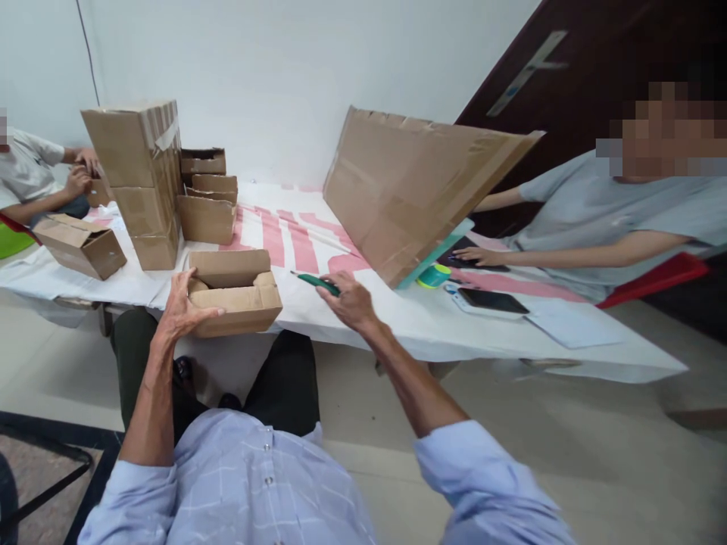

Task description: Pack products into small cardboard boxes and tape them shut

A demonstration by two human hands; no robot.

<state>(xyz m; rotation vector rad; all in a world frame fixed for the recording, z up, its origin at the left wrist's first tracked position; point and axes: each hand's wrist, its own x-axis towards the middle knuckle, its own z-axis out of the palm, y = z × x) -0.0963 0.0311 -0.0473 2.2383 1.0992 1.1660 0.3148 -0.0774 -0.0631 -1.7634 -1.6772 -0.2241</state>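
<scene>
A small cardboard box (241, 312) sits at the table's near edge, with its top flaps up and part of its inside showing. My left hand (185, 306) grips its left end, thumb along the near side and fingers behind. To the right of the box, my right hand (349, 299) is closed around a slim green pen-shaped tool (310, 280). The tool's thin dark tip points left toward the box, apart from it. Whether it is a cutter or a pen, I cannot tell.
Stacked taped boxes (145, 189) stand at left, with open boxes (207, 216) behind and another box (82, 246) beside. A large cardboard sheet (420, 182) leans at right, near a tape roll (435, 275) and phone (493, 300). Co-workers sit at both ends of the table (397, 325).
</scene>
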